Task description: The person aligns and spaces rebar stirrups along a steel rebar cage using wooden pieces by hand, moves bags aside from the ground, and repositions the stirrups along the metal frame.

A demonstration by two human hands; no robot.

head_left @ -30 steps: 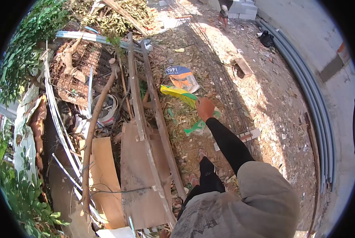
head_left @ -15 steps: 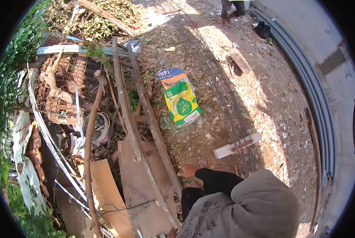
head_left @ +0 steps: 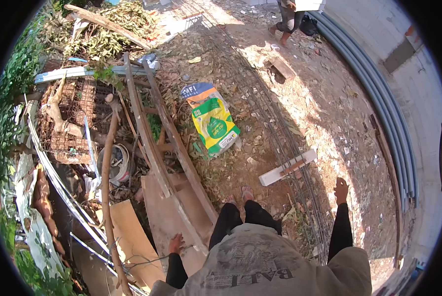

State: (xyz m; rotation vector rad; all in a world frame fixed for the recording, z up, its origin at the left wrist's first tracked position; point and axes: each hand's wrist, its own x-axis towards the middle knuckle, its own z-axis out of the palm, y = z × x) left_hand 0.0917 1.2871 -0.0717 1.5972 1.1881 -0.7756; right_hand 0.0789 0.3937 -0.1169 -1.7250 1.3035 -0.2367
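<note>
My left hand [head_left: 176, 243] hangs beside the lower end of a wooden ladder-like frame [head_left: 174, 148], above a brown board [head_left: 181, 217]. Its fingers are apart and nothing is in them. On the other side, my right hand [head_left: 341, 191] is held out over the sunlit ground, right of a long steel rebar cage [head_left: 260, 93]. Its fingers are loosely bent, a little apart, with no object seen in them. Ahead of my feet [head_left: 246, 192] lies a yellow, green and blue printed sack [head_left: 212, 121]. A white-painted wood piece [head_left: 288, 167] lies across the cage.
Grey pipes [head_left: 374, 84] run along the block wall [head_left: 379, 34] at right. Branches [head_left: 110, 172], rusty mesh [head_left: 73, 118] and a bucket [head_left: 117, 163] crowd the left. Another person [head_left: 289, 22] walks at the top, carrying something white. A hollow block [head_left: 282, 69] lies on the ground.
My right arm has swung from across my body out to the right. My left hand has come further into view beside the frame. The other person has stepped nearer, and my body has straightened.
</note>
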